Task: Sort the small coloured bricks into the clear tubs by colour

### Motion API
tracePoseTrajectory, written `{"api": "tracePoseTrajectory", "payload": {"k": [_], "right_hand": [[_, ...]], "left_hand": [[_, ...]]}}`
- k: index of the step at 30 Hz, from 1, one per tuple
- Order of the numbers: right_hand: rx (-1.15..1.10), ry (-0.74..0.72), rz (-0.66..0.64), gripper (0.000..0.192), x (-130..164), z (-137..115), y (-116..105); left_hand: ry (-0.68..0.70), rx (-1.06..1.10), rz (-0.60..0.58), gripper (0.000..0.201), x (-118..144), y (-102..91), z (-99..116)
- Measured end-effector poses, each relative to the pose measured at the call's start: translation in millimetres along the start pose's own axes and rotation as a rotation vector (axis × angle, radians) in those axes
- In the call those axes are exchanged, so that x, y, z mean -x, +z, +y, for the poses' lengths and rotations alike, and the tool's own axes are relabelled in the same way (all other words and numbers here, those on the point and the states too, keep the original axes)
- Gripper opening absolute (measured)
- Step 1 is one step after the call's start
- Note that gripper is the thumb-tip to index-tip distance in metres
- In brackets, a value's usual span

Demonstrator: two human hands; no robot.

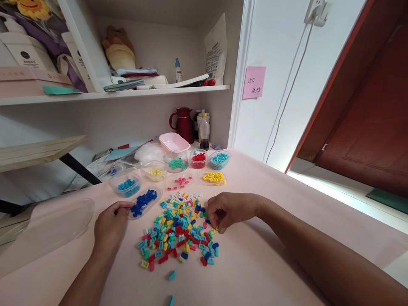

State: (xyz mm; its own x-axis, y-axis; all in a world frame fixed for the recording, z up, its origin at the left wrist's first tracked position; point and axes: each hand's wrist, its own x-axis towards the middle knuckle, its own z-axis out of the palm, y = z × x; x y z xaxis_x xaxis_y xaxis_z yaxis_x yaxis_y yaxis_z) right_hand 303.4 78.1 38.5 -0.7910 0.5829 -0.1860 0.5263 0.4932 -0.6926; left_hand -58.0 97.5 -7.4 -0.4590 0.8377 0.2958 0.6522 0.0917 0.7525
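A loose pile of small toy building bricks (178, 229) in mixed colours covers the middle of the table. My right hand (229, 210) is at the pile's right edge, fingers curled down in a pinch with a small yellow brick (217, 228) at the tips. On the left, my left hand (111, 223) has its fingers closed at the near rim of a shallow clear tray (140, 216), which holds dark blue bricks (144, 202). Two teal bricks, one of them this brick (172, 275), lie apart from the pile near the front.
Behind the pile stand clear containers of sorted bricks: yellow (214, 177), pink (179, 182), red (199, 159), light blue (219, 159), green (177, 164) and blue (128, 187). A pink tub (174, 143), red jug (185, 125) and bottle (204, 131) stand farther back. A clear lid (63, 221) lies left.
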Motion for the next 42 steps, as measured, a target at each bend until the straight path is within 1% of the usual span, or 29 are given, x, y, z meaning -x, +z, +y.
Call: {"api": "tracePoseTrajectory", "payload": {"k": [2, 4, 6, 7, 9, 12, 14, 16, 19, 22, 24, 26, 30, 32, 34, 36, 38, 40, 42], "right_hand": [[0.017, -0.001, 0.015, 0.016, -2, 2, 2], [0.032, -0.002, 0.034, 0.014, -3, 2, 2], [0.039, 0.0, 0.09, 0.012, -3, 1, 1], [0.033, 0.0, 0.14, 0.011, -3, 1, 0], [-0.009, 0.003, 0.306, 0.01, -4, 3, -4], [-0.106, 0.037, 0.677, 0.014, -3, 14, -11], [-0.111, 0.099, 0.893, 0.017, -2, 25, -17], [-0.046, 0.17, 1.028, 0.018, -1, 35, -21], [0.042, 0.226, 1.11, 0.028, 1, 43, -23], [0.026, 0.198, 1.116, 0.027, 1, 37, -21], [-0.017, 0.149, 1.067, 0.023, 0, 26, -17], [-0.068, 0.088, 0.952, 0.021, -1, 14, -12], [-0.129, -0.026, 0.643, 0.021, -6, -4, 1], [-0.123, -0.069, 0.554, 0.022, -10, -9, 8], [-0.066, -0.13, 0.553, 0.021, -14, -15, 16], [0.054, -0.242, 0.593, 0.02, -17, -24, 25], [0.212, -0.373, 0.586, 0.02, -18, -37, 35], [0.349, -0.479, 0.515, 0.022, -18, -52, 46], [0.434, -0.546, 0.41, 0.026, -16, -66, 55]], "left_hand": [[-0.004, 0.002, -0.048, 0.027, -1, -0.1, 0], [-0.007, -0.003, -0.055, 0.029, -1, 0.1, -1], [-0.011, -0.009, -0.053, 0.029, -2, 0.6, -3], [-0.014, -0.007, -0.055, 0.029, -3, 0.9, -3], [-0.018, 0.0, -0.063, 0.028, -4, 1.5, -4], [-0.013, -0.002, -0.074, 0.027, -5, 2.0, -6], [-0.013, -0.006, -0.074, 0.027, -5, 1.9, -6], [-0.012, -0.003, -0.075, 0.027, -5, 1.5, -6], [-0.022, -0.016, -0.069, 0.027, -3, 0.6, -2], [-0.041, -0.036, -0.063, 0.026, -2, 0.0, 0], [-0.027, -0.03, -0.062, 0.026, -1, 0.0, 0], [-0.009, -0.025, -0.064, 0.026, -1, 0.2, -1], [0.014, -0.016, -0.051, 0.026, 0, 0.4, -1], [0.033, -0.002, -0.049, 0.026, 1, 0.7, 0], [0.039, 0.0, -0.045, 0.026, 3, 1.2, 1], [0.043, 0.003, -0.046, 0.027, 5, 2.0, 1], [0.047, 0.008, -0.047, 0.027, 6, 2.8, 1], [0.047, 0.009, -0.049, 0.029, 7, 3.4, 1], [0.045, 0.011, -0.048, 0.03, 8, 3.6, 2]]}}
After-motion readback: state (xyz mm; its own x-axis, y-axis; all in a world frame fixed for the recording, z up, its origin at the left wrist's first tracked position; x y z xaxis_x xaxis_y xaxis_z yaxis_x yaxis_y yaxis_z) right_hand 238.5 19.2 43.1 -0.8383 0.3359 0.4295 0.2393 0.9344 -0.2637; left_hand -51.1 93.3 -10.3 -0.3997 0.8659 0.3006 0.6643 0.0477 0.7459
